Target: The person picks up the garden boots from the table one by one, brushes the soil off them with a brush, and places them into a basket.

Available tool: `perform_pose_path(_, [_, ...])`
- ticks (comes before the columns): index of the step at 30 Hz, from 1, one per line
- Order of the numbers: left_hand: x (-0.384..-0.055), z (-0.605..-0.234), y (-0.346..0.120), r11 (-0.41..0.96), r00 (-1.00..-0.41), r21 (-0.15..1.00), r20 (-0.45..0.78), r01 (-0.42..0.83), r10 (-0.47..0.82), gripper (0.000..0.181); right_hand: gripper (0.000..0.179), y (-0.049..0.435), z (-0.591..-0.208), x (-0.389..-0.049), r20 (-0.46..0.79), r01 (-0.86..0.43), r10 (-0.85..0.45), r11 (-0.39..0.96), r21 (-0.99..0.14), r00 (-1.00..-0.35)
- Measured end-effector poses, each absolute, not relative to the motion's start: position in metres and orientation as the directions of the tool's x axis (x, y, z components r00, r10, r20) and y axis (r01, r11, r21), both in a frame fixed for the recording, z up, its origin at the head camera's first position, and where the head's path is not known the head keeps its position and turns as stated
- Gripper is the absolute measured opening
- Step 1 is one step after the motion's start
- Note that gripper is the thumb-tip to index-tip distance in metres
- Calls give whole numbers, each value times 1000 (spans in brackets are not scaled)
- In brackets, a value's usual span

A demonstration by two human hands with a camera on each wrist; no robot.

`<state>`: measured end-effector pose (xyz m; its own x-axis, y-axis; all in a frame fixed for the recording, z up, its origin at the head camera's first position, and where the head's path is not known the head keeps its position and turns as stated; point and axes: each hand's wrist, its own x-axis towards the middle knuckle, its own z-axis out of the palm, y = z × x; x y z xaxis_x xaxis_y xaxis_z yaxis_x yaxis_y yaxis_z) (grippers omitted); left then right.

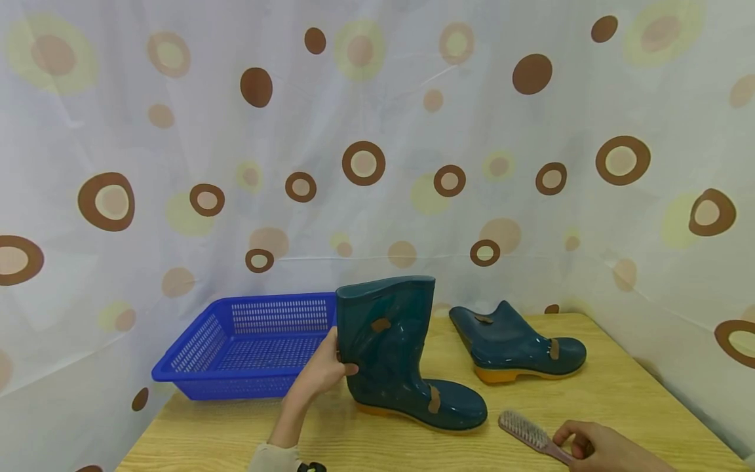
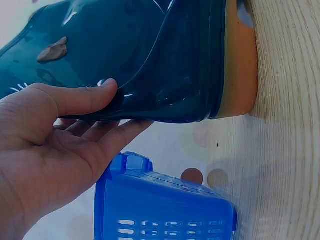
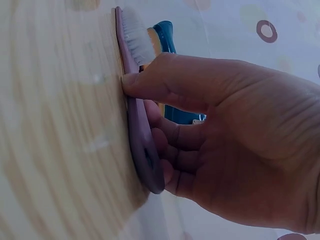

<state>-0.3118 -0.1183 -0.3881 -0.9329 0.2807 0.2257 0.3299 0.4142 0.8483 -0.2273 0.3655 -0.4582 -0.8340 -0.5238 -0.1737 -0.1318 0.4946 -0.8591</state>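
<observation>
1. Left hand (image 1: 323, 369): clamped on boot 1 (image 1: 389, 351), thumb on the shaft's near face, fingers behind its rear edge; by my judgement, held there to steady the shaft.
2. Right hand (image 1: 598, 447): pinching the handle of 1 brush (image 1: 533, 438), thumb on 1 side, fingertips on the other.
3. Brush: near boot 1's toe, bristles up, handle toward the hand, which suits an easy grasp; on or barely above the wood, I cannot tell which.
4. Boot 1: teal, upright on the table (image 1: 377, 455), toe right; 2 brown patches showing, 1 on shaft, 1 on foot.
5. Boot 2 (image 1: 510, 347): matching, behind and to the right, apparently on its side, untouched.
6. Basket (image 1: 236, 375): blue, perforated, left of boot 1; presumably sited beyond the arms' way.
7. Curtain (image 1: 401, 111): white, circle-patterned, behind everything.
</observation>
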Motion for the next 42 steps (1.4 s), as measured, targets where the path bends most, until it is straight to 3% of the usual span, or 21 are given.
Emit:
perform_pose_path(8, [-312,-388,-118,419,-933,845,227,331,279,59,20,369,-461,-230,-144,-196,-542,521,-831,-828])
perform_pose_path(14, [-313,-389,-119,409,-935,853,225,325,274,58,17,375,-461,-230,-130,-198,-598,451,-871,-791])
perform_pose_path(21, [-312,-387,-120,368,-937,876,221,312,270,65,27,374,-459,-231,-117,-178,-630,385,-906,-768])
perform_pose_path(26, [-314,-387,-119,325,-928,887,241,329,283,55,39,376,-461,-232,-170,-102,-583,404,-909,-795])
perform_pose_path(28, [-315,-387,-118,309,-924,890,250,337,288,54,40,380,-464,-236,-166,-133,-578,439,-889,-799])
perform_pose_path(33, [-314,-387,-120,246,-918,911,250,331,309,61,41,381,-464,-242,-130,-239,-515,588,-773,-847])
perform_pose_path(38, [-314,-387,-121,204,-909,925,240,321,341,63,47,372,-455,-235,-112,-211,-417,652,-728,-902])
perform_pose_path(42, [-314,-387,-121,214,-912,924,233,316,338,78,52,369,-451,-234,-107,-180,-362,673,-717,-926])
